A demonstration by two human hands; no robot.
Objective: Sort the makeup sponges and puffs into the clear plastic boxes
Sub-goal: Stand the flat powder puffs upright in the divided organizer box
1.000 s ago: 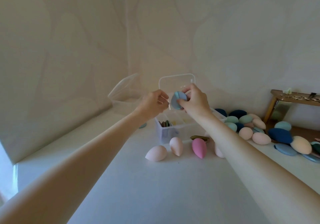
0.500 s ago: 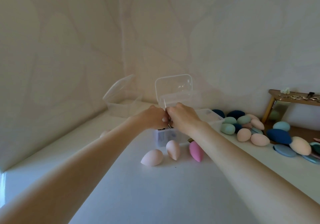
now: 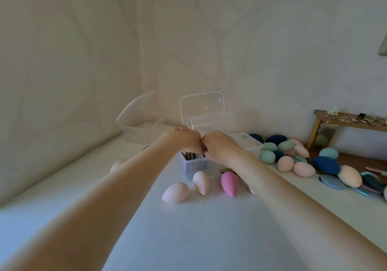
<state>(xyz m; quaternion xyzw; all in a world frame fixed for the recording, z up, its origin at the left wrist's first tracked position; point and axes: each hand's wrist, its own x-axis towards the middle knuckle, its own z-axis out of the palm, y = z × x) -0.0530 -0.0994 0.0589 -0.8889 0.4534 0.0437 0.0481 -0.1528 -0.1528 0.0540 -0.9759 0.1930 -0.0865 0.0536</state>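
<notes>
Both hands meet knuckle to knuckle over the near clear box: left hand and right hand have fingers curled down into it, but what they pinch is hidden. Flat puffs stand packed on edge inside. Best to press gently and straight, steadying the box. Loose sponges wait on the tabletop just in front.

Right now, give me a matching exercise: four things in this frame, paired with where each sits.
Things:
1. bright pink sponge
2. clear box with raised lid
3. dark blue sponge
4. wooden shelf

Places:
A. far right, against the wall
B. behind both hands
C. in the pile at right
D. on the table, in front of the near box

Pairs: 1-D, 2-B, 3-C, 4-A
</notes>
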